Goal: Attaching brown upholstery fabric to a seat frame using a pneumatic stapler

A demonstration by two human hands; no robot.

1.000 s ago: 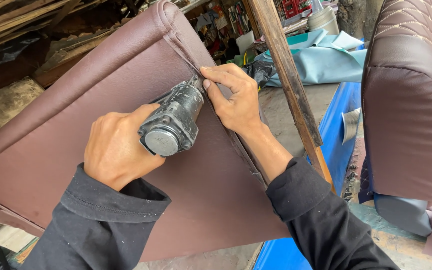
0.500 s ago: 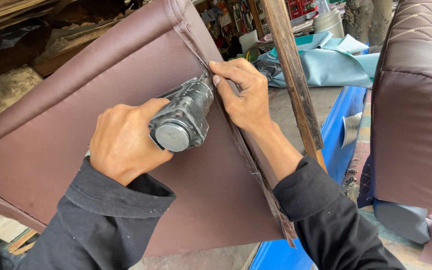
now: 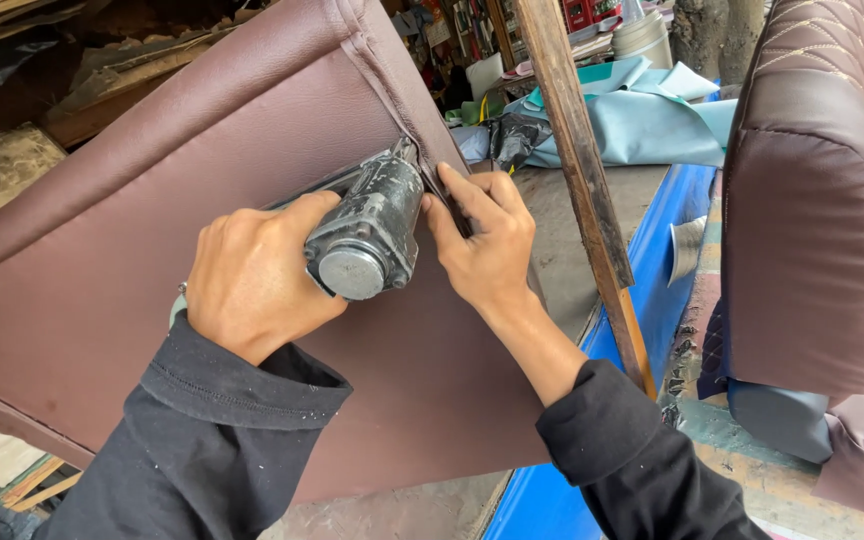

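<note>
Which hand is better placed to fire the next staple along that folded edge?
Left, likely. The left hand already grips the staple gun, its nose at the folded edge of the brown vinyl panel. The right hand only presses that fold flat.

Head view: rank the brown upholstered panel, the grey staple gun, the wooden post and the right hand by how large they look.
1. Brown upholstered panel, by far.
2. Wooden post, long but thin.
3. Right hand and grey staple gun look about alike; no ranking between them.
</note>
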